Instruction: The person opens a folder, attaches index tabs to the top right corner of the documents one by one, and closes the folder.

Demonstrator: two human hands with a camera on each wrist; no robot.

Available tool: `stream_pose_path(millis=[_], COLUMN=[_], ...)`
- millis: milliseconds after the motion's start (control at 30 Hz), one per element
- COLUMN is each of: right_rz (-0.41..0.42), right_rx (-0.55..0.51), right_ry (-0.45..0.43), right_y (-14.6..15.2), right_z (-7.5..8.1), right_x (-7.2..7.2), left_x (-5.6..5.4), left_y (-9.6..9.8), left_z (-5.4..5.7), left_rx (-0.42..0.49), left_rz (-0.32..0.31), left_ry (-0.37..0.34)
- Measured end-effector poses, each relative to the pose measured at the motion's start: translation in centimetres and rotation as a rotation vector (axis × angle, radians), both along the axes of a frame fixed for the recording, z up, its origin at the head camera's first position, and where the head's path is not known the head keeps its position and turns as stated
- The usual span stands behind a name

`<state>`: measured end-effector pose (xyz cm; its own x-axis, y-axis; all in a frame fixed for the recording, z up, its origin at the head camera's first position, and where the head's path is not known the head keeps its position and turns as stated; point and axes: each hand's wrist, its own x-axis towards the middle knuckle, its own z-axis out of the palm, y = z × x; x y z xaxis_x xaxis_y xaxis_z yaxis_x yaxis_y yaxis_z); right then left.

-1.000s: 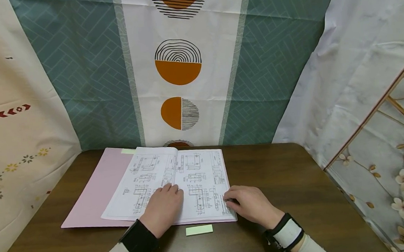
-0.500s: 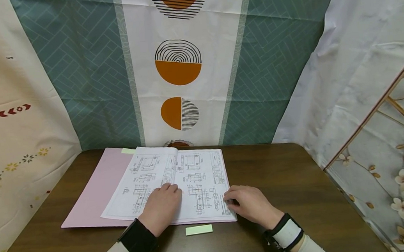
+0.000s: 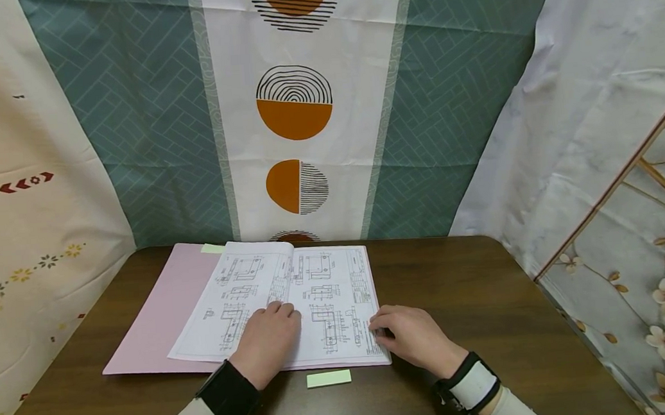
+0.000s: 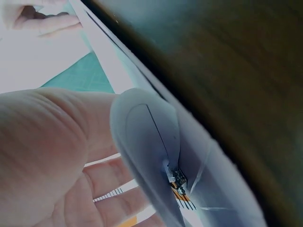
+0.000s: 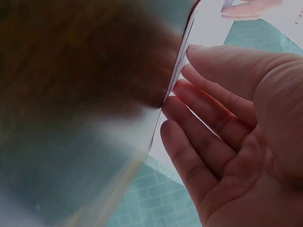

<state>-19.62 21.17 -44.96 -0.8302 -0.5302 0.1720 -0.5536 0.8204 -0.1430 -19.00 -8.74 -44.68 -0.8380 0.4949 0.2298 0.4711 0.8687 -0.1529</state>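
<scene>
The book (image 3: 340,278) lay spread on the pink folder (image 3: 149,323), left of the middle of the brown table (image 3: 447,276), its two pages full of line drawings. The left hand (image 3: 268,342), a black band (image 3: 228,395) at its wrist, rested on the lower part of the book near the gutter, its fingers a little bent; the paper rose in a curl beside its thumb (that curl hid the thumb's tip, so I could not tell whether it pinched anything). The right hand (image 3: 412,338) was at the lower right edge of the book, fingers loose and slightly bent, the tips at the edge and the thumb apart from them, gripping nothing. A pale green note (image 3: 328,379) lay on the table just in front of the folder, between the wrists, and a green tab (image 3: 212,248) showed at the folder's far edge.
</scene>
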Motion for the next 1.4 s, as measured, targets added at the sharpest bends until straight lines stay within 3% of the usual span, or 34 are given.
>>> stream_pose_path(millis=[167,333,500,633,767,933,1400], right_rz=[-0.011,-0.013,-0.013,-0.009,0.000,-0.022,-0.021], right_rx=[0.000,-0.002,-0.001,0.000,0.000,0.003,0.006], right_ry=[-0.008,-0.013,-0.015,-0.008,-0.002,-0.023,-0.026], right_y=[0.0,0.0,0.2,0.3,0.3,0.1,0.0], right_z=[-0.1,-0.2,-0.1,0.0,0.1,0.2,-0.1], right_x=[0.0,-0.1,0.2,0.3,0.2,0.2,-0.1], left_x=[0.1,0.5,1.6,2.8,3.8,4.3,4.2], left_y=[0.2,0.5,1.1,1.5,1.5,1.3,0.9], left_z=[0.2,0.4,0.7,1.0,1.1,0.9,0.7], left_rx=[-0.014,0.043,0.134,0.144,0.146,0.154,0.117], left_rz=[-0.022,-0.099,-0.210,-0.263,-0.283,-0.305,-0.316], left_ry=[0.010,0.044,0.047,0.013,-0.043,-0.121,-0.158])
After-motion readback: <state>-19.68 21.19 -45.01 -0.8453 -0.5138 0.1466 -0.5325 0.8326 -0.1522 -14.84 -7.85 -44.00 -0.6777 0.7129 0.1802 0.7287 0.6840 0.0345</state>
